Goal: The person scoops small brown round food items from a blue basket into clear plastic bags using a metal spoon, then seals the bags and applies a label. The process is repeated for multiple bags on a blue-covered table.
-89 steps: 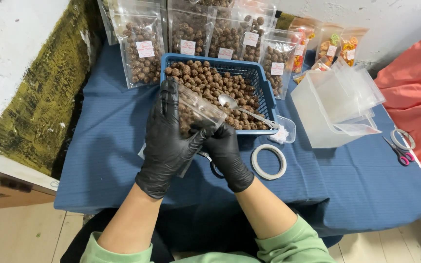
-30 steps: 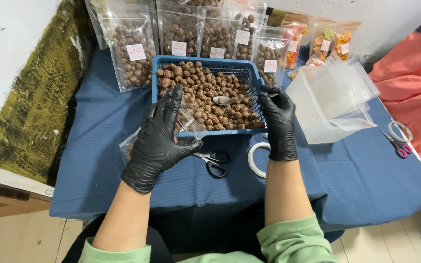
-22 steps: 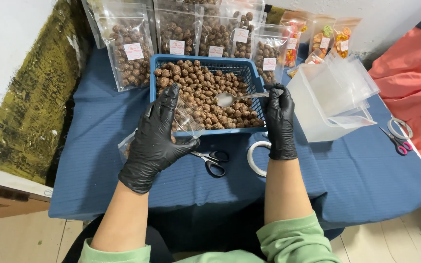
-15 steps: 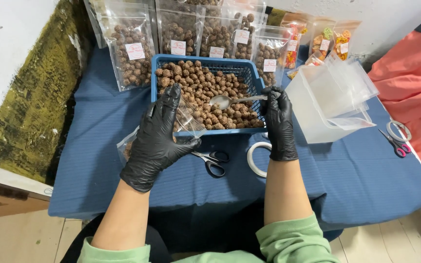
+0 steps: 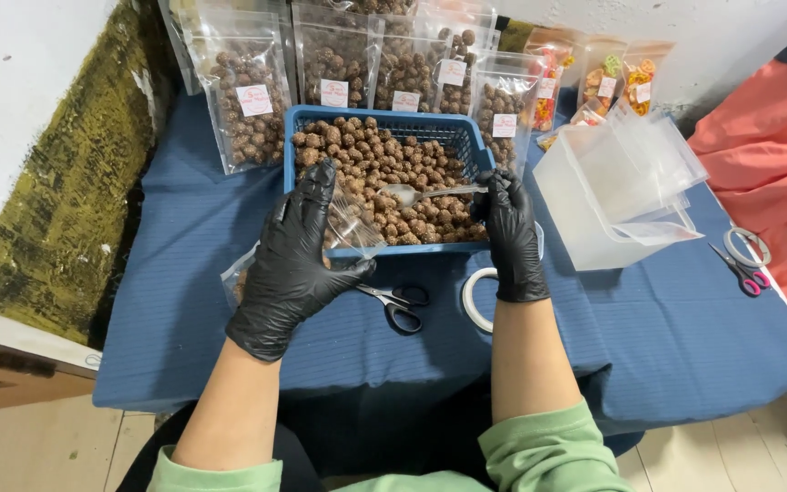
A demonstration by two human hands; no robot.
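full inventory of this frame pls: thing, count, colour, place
basket: 1, blue, table centre-back, full of brown balls
brown balls: many, in basket
spoon: 1, metal, over the balls
clear pouch: 1, at basket's front-left edge
filled pouches: about five, clear with brown balls, standing behind basket
snack packs: about three, orange-yellow contents, back right
empty pouches: a stack, clear, right of basket
scissors: 1, black handles, in front of basket
tape roll: 1, white, beside scissors
pink scissors: 1, far right
tablecloth: 1, blue
left hand: black glove, holding clear pouch
right hand: black glove, holding spoon
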